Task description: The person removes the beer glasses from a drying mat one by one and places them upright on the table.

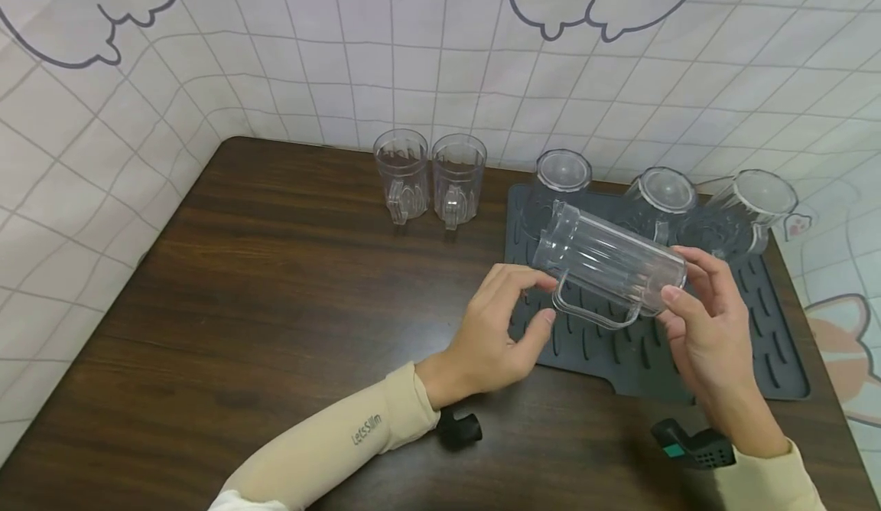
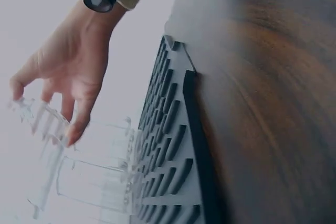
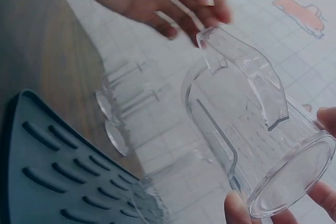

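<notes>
A clear plastic mug with a handle is held tilted on its side above the drying mat. My right hand grips it at the base, thumb on the near side and fingers behind; the round base faces the right wrist view. My left hand is by the mug's mouth end, its thumb and fingers spread apart at the handle. Whether a fingertip touches the handle is hard to tell. In the left wrist view, the right hand appears with the mug, which is washed out by glare.
Two clear mugs stand upright side by side at the table's back edge, handles toward me. Several more, such as one upside-down mug, are on the grey ridged drying mat at the right. A patterned wall covering borders the wooden table.
</notes>
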Demonstrator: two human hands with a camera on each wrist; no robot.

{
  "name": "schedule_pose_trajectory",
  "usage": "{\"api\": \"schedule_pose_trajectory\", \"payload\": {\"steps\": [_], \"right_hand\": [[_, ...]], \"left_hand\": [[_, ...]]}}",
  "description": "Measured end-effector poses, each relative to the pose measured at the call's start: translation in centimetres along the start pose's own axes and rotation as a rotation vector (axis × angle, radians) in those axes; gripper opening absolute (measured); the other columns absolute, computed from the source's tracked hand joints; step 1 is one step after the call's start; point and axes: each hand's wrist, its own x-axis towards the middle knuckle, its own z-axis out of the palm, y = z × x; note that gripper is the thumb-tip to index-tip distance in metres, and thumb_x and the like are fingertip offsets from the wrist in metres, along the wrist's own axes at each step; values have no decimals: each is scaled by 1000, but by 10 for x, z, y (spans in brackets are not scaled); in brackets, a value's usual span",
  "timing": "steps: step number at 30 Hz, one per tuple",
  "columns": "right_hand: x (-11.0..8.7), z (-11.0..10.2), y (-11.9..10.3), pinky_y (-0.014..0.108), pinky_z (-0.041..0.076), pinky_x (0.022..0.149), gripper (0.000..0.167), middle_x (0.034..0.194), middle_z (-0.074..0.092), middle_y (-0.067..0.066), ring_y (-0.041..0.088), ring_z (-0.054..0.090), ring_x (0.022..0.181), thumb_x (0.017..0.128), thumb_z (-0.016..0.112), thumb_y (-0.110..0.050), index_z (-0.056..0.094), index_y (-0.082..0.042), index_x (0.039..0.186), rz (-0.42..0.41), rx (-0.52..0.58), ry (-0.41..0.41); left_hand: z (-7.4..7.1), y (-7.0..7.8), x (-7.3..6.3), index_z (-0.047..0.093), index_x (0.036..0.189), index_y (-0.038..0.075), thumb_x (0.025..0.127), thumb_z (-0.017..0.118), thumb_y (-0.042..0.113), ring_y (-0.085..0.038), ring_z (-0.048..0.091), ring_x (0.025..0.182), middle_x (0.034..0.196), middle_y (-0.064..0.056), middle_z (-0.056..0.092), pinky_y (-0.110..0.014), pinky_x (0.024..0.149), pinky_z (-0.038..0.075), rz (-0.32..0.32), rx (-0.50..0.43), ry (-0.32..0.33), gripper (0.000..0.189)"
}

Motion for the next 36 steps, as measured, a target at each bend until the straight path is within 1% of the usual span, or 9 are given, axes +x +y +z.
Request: {"api": "schedule_pose_trajectory", "payload": {"steps": [4,7,10,14,18,25,31,33,36], "right_hand": [[2,-1,-3,22,62,90,49,135,51,9,17,64,112,100,49,10,47,-5,147,-16,34,27],[3,-1,-3,23,62,91,49,134,51,10,18,64,114,100,48,10,46,-4,147,-30,73,25],[3,1,-1,24,62,92,49,134,49,11,20,62,116,100,47,11,46,-5,146,-42,106,11],[3,7,4,25,62,93,49,134,48,13,21,62,117,100,46,12,48,-6,145,-44,130,4],[2,13,9,26,62,94,48,135,48,13,21,63,118,99,46,11,49,-8,143,-43,145,3],[2,24,15,27,62,95,47,135,48,14,22,62,118,99,46,11,49,-10,141,-48,171,-11],[2,28,17,27,62,96,47,138,46,14,24,60,120,99,45,10,48,-10,142,-45,172,-2],[2,29,19,27,61,96,47,138,45,14,24,59,120,100,45,10,48,-10,142,-44,184,-10],[3,30,21,27,61,96,47,139,44,14,23,59,120,100,44,10,47,-10,142,-45,198,-20]], "left_hand": [[-3,-2,-3,57,119,1,97,59,5,-25,62,107,113,-15,66,-26,89,52,-227,-239,25,23],[-4,-4,-2,55,121,-2,100,55,6,-26,64,109,116,-23,64,-24,90,52,-395,-443,12,22],[-4,-6,1,50,127,-5,103,50,7,-17,64,110,120,-29,61,-21,91,51,-535,-640,-32,26],[-1,-9,3,44,134,-10,106,43,8,-4,61,109,118,-15,62,-20,88,50,-664,-873,-83,34],[2,-10,3,45,134,-6,109,39,12,-6,60,110,114,5,59,-23,89,50,-751,-1072,-92,31],[7,-9,4,55,121,14,112,38,24,-10,66,117,116,2,64,-23,103,52,-831,-1303,-80,22],[11,-6,5,64,108,21,113,33,30,-8,69,115,113,7,67,-38,124,42,-868,-1452,-64,33],[12,-5,5,65,107,21,112,32,31,-7,70,113,110,8,68,-43,126,39,-865,-1476,-47,34],[14,-2,4,64,104,20,111,33,28,-7,71,109,103,9,69,-39,123,44,-852,-1510,15,33]]}}
